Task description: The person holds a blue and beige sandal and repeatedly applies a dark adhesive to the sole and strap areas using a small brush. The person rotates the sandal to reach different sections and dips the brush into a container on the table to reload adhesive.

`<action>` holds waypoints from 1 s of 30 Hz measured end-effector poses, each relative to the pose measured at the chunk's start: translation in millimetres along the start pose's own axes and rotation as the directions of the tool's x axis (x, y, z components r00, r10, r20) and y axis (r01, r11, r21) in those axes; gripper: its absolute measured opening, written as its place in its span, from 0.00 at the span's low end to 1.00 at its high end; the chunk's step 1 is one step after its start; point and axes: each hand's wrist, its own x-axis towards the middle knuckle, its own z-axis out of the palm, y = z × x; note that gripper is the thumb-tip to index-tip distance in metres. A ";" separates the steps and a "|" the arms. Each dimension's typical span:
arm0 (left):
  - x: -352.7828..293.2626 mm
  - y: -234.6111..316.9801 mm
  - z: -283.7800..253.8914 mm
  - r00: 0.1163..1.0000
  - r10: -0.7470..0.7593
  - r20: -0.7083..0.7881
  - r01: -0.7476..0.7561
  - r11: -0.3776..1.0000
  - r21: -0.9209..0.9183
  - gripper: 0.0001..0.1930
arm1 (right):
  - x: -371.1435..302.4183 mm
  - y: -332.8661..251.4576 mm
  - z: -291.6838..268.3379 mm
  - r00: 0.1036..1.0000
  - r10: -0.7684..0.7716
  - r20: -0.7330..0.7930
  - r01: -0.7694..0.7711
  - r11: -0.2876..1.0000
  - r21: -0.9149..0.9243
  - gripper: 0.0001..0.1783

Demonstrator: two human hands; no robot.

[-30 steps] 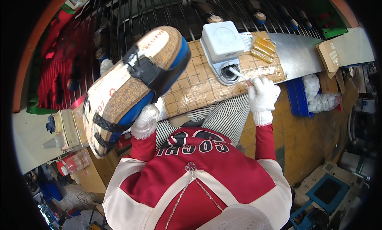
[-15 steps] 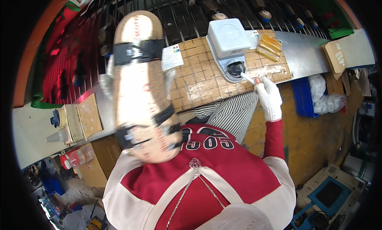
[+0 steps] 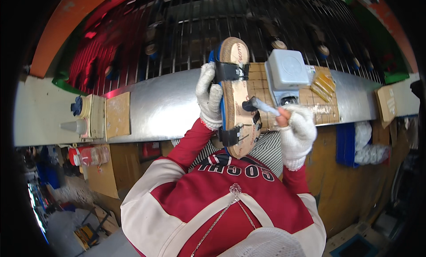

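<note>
My left hand (image 3: 209, 97), in a white knit glove, grips a sandal (image 3: 237, 97) by its left edge and holds it upright over the bench, its tan cork-like sole facing me. Black straps cross the sole near its top and bottom, and a blue layer shows along its edge. My right hand (image 3: 296, 130), also in a white glove, holds a small brush (image 3: 262, 107) with a pale handle. The brush's dark head touches the middle of the sole.
A grey box-shaped device (image 3: 287, 75) stands on a tan gridded mat (image 3: 319, 110) on the metal bench (image 3: 164, 106). Amber pieces (image 3: 323, 83) lie right of it. A glue bottle (image 3: 73, 126) and a board (image 3: 117, 115) sit left. Wire racks (image 3: 186, 39) stand behind the bench.
The sandal has moved away from the camera, out over the bench, and now stands upright. My right hand has left the grey box and brought the brush onto the sole.
</note>
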 end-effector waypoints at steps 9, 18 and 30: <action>9.1 26.4 -28.0 0.888 0.343 0.308 -0.460 0.703 0.542 0.30 | 8.6 0.3 44.0 0.988 0.132 0.082 -0.137 0.989 0.058 0.09; 18.1 42.1 -40.3 0.935 0.216 0.280 -0.332 0.809 0.485 0.26 | 54.5 2.1 53.4 0.960 -0.279 -0.020 0.262 0.924 -0.279 0.12; 39.3 43.3 -41.5 0.881 0.315 0.353 -0.463 0.728 0.506 0.26 | 66.5 8.8 37.1 0.943 -0.269 0.195 0.301 0.940 -0.160 0.11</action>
